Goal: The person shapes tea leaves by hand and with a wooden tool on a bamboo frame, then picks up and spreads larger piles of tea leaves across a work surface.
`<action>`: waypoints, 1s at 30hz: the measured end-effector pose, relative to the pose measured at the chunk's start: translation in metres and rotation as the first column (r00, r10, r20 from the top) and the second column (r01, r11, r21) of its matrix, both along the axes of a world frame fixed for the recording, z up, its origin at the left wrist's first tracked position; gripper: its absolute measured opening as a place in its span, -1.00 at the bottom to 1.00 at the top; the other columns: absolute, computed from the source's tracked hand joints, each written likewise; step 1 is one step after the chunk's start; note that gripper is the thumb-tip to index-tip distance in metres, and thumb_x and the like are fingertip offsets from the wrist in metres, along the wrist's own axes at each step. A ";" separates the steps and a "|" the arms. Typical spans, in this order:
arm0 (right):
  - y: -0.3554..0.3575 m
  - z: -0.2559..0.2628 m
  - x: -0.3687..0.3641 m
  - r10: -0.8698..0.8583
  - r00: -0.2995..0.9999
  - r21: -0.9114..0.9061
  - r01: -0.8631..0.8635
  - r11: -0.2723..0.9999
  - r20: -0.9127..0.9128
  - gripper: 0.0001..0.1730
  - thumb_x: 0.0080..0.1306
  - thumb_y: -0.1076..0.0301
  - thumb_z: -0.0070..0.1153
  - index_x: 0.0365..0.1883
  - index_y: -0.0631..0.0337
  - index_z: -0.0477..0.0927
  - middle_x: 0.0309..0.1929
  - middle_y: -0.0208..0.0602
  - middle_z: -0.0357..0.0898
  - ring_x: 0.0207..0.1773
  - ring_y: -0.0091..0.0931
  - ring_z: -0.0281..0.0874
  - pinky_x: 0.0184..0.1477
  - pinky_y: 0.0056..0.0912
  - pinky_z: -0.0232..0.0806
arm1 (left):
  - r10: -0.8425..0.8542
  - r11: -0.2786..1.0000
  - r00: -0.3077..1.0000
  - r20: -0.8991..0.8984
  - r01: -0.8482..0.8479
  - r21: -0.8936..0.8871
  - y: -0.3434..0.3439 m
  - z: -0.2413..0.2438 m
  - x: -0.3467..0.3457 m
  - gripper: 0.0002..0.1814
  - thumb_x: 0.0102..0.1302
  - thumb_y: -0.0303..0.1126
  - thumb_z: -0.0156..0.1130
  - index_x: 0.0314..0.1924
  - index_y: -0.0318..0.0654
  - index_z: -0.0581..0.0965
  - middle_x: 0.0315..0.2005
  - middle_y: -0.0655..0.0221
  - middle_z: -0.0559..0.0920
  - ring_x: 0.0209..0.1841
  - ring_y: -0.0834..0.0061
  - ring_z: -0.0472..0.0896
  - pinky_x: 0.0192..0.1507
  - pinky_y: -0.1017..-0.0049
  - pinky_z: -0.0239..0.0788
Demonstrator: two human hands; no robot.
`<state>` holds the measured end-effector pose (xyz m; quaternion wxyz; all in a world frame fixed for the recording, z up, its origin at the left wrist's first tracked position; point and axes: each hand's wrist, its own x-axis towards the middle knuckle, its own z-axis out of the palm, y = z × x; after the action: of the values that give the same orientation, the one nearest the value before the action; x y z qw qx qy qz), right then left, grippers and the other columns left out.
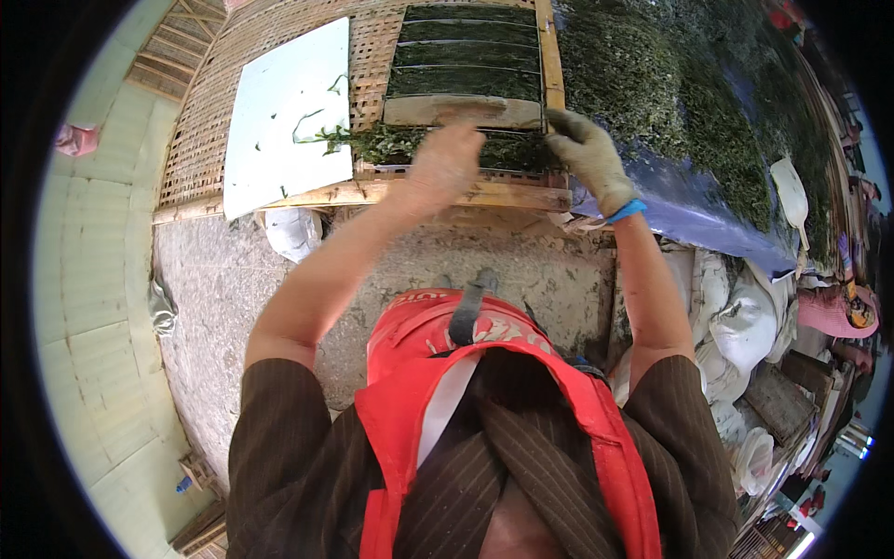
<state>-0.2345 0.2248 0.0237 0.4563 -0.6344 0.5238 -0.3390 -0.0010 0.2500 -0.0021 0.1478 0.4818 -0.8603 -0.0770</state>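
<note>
A tray with several narrow rows of dark green leafy plant material (464,59) lies on a woven mat at the frame's far side. A flat wooden board (412,112) lies across it, just beyond the nearest row. My left hand (447,161), bare and blurred, is over that near row, close to the board; whether it grips anything is unclear. Loose green strands (384,143) stick out left of it. My right hand (583,154), in a pale dirty glove with a blue band at the wrist, touches the row's right end beside a bamboo rail (552,63); its fingertips are partly hidden.
A white board (293,105) with green scraps lies on the woven bamboo mat (202,140). Right of the rail, heaped green plants (642,91) cover a blue sheet (670,189), with a white scoop (790,192) on it. White sacks (744,321) and a person in pink (831,311) are at right.
</note>
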 end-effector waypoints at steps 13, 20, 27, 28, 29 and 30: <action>0.016 -0.004 0.009 0.048 0.999 -0.076 -0.047 0.996 0.003 -0.70 0.27 0.44 0.00 -0.02 0.28 0.52 -0.11 -0.29 0.57 -0.09 -0.55 0.49 -0.01 -0.50 0.32 | -0.103 0.993 0.928 -0.359 0.072 -0.098 0.031 0.000 -0.044 -0.73 0.11 -0.44 0.09 -0.18 -0.44 0.47 -0.08 0.02 0.46 0.00 0.13 0.44 0.05 0.25 0.30; 0.003 -0.002 0.134 0.125 0.748 -0.358 -0.449 0.818 -0.652 -0.77 0.17 0.30 -0.02 -0.27 0.18 0.58 -0.30 -0.15 0.58 -0.21 -0.22 0.55 -0.22 -0.19 0.40 | 0.476 0.872 0.860 -0.184 -0.489 -0.034 0.006 -0.005 0.093 -0.91 0.08 -0.39 0.25 -0.38 -0.18 0.59 -0.40 0.35 0.58 -0.32 0.39 0.55 -0.24 0.43 0.39; -0.007 -0.005 0.118 0.169 0.519 -0.095 -0.444 0.891 -0.838 -0.74 0.18 0.22 0.05 -0.18 0.06 0.61 -0.23 -0.27 0.60 -0.16 -0.25 0.53 -0.16 -0.20 0.40 | 0.428 0.901 0.889 0.164 -0.434 -0.001 -0.008 -0.013 0.085 -0.89 0.13 -0.32 0.19 -0.34 -0.12 0.58 -0.37 0.38 0.54 -0.17 0.35 0.49 -0.11 0.28 0.23; -0.004 -0.005 0.119 0.147 0.529 -0.112 -0.427 0.897 -0.836 -0.73 0.18 0.23 0.06 -0.17 0.06 0.61 -0.22 -0.27 0.60 -0.16 -0.25 0.53 -0.16 -0.20 0.40 | 0.418 0.903 0.894 0.159 -0.429 0.039 -0.010 -0.009 0.084 -0.88 0.15 -0.31 0.17 -0.32 -0.12 0.57 -0.34 0.36 0.53 -0.14 0.35 0.48 -0.08 0.27 0.20; -0.001 -0.006 0.121 0.125 0.538 -0.129 -0.410 0.903 -0.834 -0.73 0.18 0.23 0.06 -0.17 0.05 0.61 -0.21 -0.27 0.60 -0.15 -0.25 0.53 -0.16 -0.21 0.39 | 0.413 0.907 0.904 0.108 -0.420 0.043 -0.007 -0.006 0.083 -0.87 0.16 -0.30 0.17 -0.32 -0.13 0.57 -0.34 0.35 0.53 -0.14 0.35 0.48 -0.08 0.27 0.20; 0.001 -0.007 0.122 0.101 0.549 -0.147 -0.389 0.910 -0.830 -0.72 0.18 0.23 0.06 -0.16 0.05 0.61 -0.20 -0.27 0.59 -0.15 -0.24 0.52 -0.15 -0.21 0.39 | 0.405 0.912 0.912 0.059 -0.408 0.046 -0.001 0.001 0.080 -0.87 0.17 -0.30 0.16 -0.32 -0.13 0.57 -0.35 0.34 0.53 -0.14 0.35 0.48 -0.08 0.28 0.20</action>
<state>-0.1124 0.2262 0.0166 0.1047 -0.8494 0.5168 -0.0244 0.0791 0.2490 -0.0008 0.1258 0.6559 -0.7420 -0.0577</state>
